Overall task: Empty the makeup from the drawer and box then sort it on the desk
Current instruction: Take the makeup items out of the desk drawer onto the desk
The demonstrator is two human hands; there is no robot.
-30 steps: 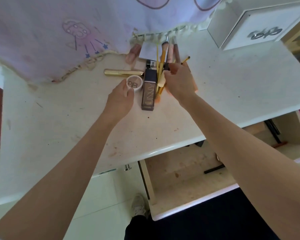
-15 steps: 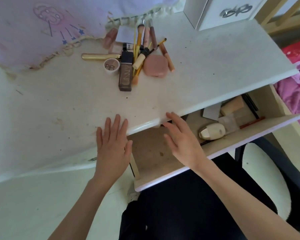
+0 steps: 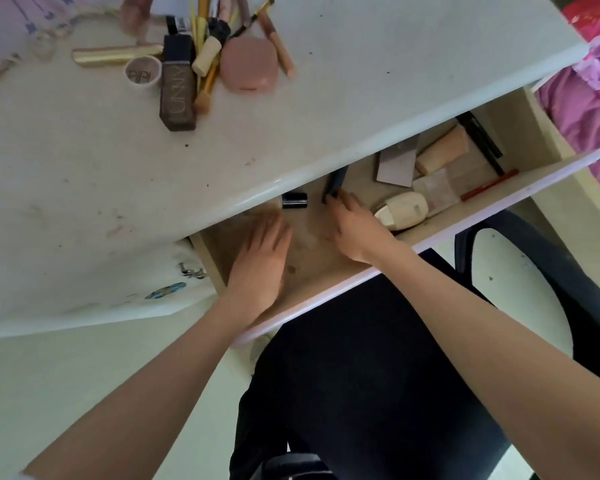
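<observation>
The open drawer (image 3: 430,237) sits under the white desk (image 3: 361,81). Both my hands are inside it. My left hand (image 3: 260,261) lies flat with straight fingers over the bare drawer floor. My right hand (image 3: 352,226) has its fingertips on a dark slim stick (image 3: 335,181); whether it pinches it is unclear. A small black cap-like tube (image 3: 294,200) lies beside it. Further right lie a cream bottle (image 3: 400,211), a beige tube (image 3: 442,154), a grey card (image 3: 395,166) and a red pencil (image 3: 489,184). On the desk lie a brown foundation bottle (image 3: 178,91), pink compact (image 3: 249,65), gold tube (image 3: 115,55), small round pot (image 3: 142,70) and several brushes (image 3: 207,46).
A dark chair (image 3: 534,258) stands under the drawer at right, with my dark-clothed lap (image 3: 361,375) below. Pink-purple bedding (image 3: 589,98) lies at the far right. A drawn-on white cloth (image 3: 14,15) covers the desk's far left corner.
My hands left the makeup pile on the desk, came down to the desk edge, and have now reached into the drawer. The view has tilted down towards the drawer.
</observation>
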